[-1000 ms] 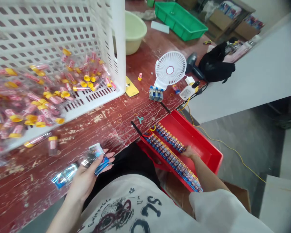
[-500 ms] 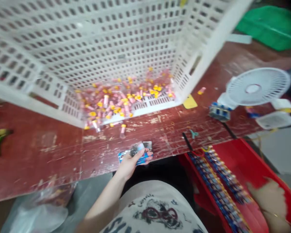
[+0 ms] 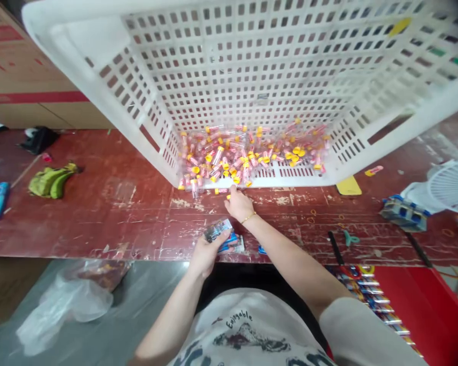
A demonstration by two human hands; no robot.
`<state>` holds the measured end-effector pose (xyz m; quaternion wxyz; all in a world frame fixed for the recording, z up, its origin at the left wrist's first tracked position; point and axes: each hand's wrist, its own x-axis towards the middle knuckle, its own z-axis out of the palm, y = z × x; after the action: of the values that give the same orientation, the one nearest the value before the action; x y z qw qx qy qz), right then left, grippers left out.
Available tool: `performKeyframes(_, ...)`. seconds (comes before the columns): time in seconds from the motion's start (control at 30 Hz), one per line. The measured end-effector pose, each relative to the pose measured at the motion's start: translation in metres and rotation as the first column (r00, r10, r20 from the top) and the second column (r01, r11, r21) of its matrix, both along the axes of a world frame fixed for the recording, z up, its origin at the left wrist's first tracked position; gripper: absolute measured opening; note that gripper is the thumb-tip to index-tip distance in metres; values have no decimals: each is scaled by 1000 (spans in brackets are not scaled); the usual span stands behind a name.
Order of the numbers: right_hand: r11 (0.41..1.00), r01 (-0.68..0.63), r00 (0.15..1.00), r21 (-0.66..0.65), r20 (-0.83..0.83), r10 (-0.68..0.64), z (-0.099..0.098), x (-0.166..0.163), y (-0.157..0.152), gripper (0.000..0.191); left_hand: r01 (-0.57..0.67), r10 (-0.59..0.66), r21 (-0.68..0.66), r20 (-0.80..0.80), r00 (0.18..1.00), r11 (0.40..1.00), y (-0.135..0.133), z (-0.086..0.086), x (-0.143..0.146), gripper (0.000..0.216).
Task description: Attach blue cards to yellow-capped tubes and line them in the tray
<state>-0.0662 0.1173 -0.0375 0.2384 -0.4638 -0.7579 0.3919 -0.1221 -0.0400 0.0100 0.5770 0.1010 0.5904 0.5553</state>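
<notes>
My left hand [image 3: 209,251] is closed on a few small clear-and-blue printed plastic packets [image 3: 217,231], the thumb pressed on top, at the table's front edge. Stretched out to the crate's front rim, my right hand [image 3: 239,204] has its fingers closed on a small yellow-capped tube [image 3: 229,196], mostly hidden by the hand. Just beyond it another tube [image 3: 221,191] lies on the table. A pile of clear tubes with pink contents and yellow caps [image 3: 236,157] fills the near part of the white plastic crate [image 3: 290,180], which lies on its side facing me.
On the red worn table [image 3: 130,229] lie green bananas [image 3: 53,180] at left, a yellow card [image 3: 348,186] and a white fan [image 3: 456,185] at right. A red tray [image 3: 412,305] with rows of packed pieces is at lower right. A plastic bag [image 3: 68,305] lies below left.
My view has swung left. My right hand has come from the red tray to the tubes at the crate's front rim. My left hand still holds the packets.
</notes>
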Motion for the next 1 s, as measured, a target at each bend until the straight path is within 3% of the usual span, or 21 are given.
performKeyframes(0.13, 993, -55, 997, -104, -55, 49, 5, 41, -1, 20, 94, -90, -44, 85, 992, 995, 6, -2, 0, 34)
performKeyframes(0.27, 980, -62, 902, -188, -430, -25, 40, 88, -17, 23, 207, -203, -38, 101, 974, 977, 15, -7, 9, 33)
performKeyframes(0.37, 991, -101, 850, -82, -525, 43, 68, 107, -29, 23, 261, -260, -16, 49, 964, 965, 19, -4, 18, 35)
performKeyframes(0.5, 972, -231, 871, 52, -435, 230, 85, 114, -33, 16, 296, -296, 8, 15, 955, 955, 20, 3, 24, 33)
performKeyframes(0.57, 961, -275, 870, 43, -414, 268, 85, 113, -31, 16, 310, -310, 9, 16, 951, 951, 19, 4, 25, 32)
performKeyframes(0.63, 951, -305, 864, -55, -435, 252, 80, 112, -29, 18, 307, -307, 31, 27, 951, 951, 19, 6, 26, 31)
performKeyframes(0.8, 886, -280, 859, -369, -509, 60, 60, 116, -36, 27, 253, -258, 52, 191, 947, 966, 26, 10, 35, 37)
performKeyframes(0.9, 872, -345, 847, -348, -515, 130, 49, 123, -53, 42, 162, -156, 3, 295, 943, 987, 35, 13, 44, 40)
performKeyframes(1.0, 931, -291, 882, -220, -439, 172, 41, 128, -71, 75, 165, -152, -9, 333, 930, 986, 40, 16, 50, 39)
